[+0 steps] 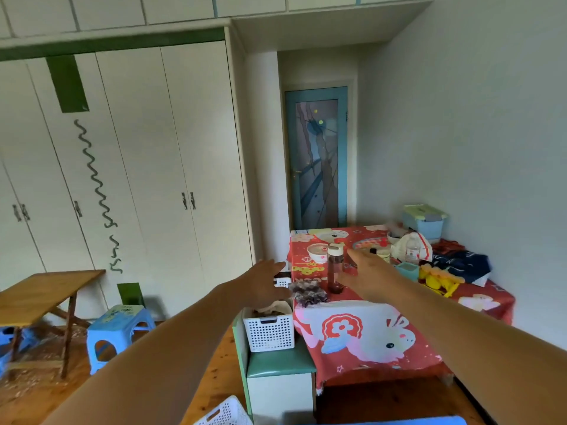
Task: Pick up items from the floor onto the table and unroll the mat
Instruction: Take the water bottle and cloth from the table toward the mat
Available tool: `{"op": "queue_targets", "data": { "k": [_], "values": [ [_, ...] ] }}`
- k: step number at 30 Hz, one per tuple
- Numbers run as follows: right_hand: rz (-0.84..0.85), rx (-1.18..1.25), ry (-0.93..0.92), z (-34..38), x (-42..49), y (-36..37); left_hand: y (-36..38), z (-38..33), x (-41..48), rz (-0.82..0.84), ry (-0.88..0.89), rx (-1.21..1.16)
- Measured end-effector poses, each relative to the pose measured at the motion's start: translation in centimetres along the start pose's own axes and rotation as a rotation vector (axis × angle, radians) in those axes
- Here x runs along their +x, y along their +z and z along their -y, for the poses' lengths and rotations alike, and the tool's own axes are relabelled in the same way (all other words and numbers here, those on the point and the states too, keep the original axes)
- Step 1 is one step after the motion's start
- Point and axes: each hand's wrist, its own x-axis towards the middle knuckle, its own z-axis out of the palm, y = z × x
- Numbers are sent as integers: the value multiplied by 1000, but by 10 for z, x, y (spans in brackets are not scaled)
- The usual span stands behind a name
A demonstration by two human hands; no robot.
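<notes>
Worktop [383,326] w/ red cartoon-rabbit cloth sits centre-right, in the corner by the white wall. Landmark: the bottle [335,269], clear w/ white cap and reddish tint, standing upright nr the worktop's front-left edge.

Just left-front of the bottle lies a dark crumpled cloth [308,293], at the very edge of the worktop. Behind-left of the bottle: a white bowl [318,252] w/ red marks. Right of the bottle, further back: a white plastic bag [412,246] w/ a small clear bottle in front of it, and a pale blue lidded box [425,220] at the back by the wall. Right-front of the bottle: a small teal box [407,270], yellow toys [438,282], dark blue fabric [463,265].

Left hand [265,282] reaches fwd, left of the bottle, fingers spread, palm down, holding nothing; it's off the worktop's edge, above a white basket [269,331]. Right hand [369,279] is just right of the bottle, fingers stretched fwd and loosely spread, empty; can't tell if it touches the bottle.

The white basket, below-left of the bottle, stands on a green-topped seat [280,363] pushed against the worktop; sth brownish inside, unclear what. A 2nd white basket [225,414] shows at the bottom edge on the wood floor.

Far left of the bottle: blue plastic stool [118,329], folding wooden table [40,294], white wardrobe doors [138,167] w/ green wavy marks. Behind the bottle: blue-framed glass door [316,157].

No rolled mat that I can make out.
</notes>
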Motion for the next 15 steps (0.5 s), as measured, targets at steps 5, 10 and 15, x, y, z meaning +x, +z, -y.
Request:
{"op": "queue_targets", "data": {
  "k": [5,10,15],
  "values": [
    [-14,18,0,-10,66,15,-6,21,65,-12,24,-7],
    [28,10,27,-23,126,33,-2,46,124,6,31,-8],
    [24,0,84,-32,175,59,6,75,183,27,84,-14]
  ]
}}
